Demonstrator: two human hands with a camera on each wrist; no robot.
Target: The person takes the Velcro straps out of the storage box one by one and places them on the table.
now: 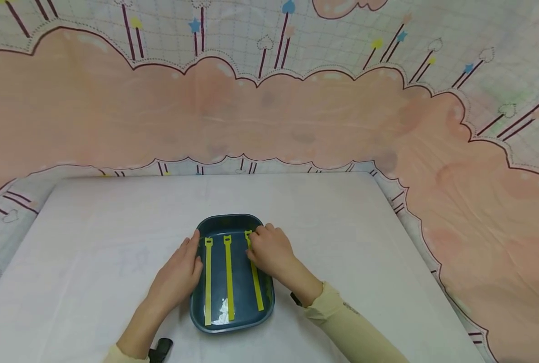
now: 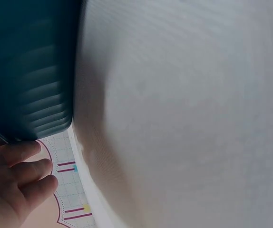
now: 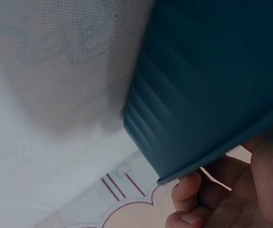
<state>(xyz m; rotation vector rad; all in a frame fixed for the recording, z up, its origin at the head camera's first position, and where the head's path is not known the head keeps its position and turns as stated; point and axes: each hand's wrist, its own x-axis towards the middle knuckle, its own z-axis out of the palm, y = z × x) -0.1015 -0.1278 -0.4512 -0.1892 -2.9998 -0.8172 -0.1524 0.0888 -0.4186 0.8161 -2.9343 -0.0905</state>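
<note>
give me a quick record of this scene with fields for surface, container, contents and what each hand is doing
surface: white cloth-covered table
container: dark blue rounded rectangular plastic tray
contents: three yellow flat straps with slotted heads, lying side by side lengthwise: left strap, middle strap, right strap
left hand: rests against the tray's left rim, fingers fairly straight
right hand: on the right strap near its head end, fingers curled; exact grip unclear
backdrop: pink and white patterned fabric

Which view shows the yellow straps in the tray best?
The head view. All three yellow straps lie side by side in the blue tray, with the right hand on the rightmost and the left hand against the tray's side. Both wrist views show only the tray's ribbed outer wall, no straps.
</note>
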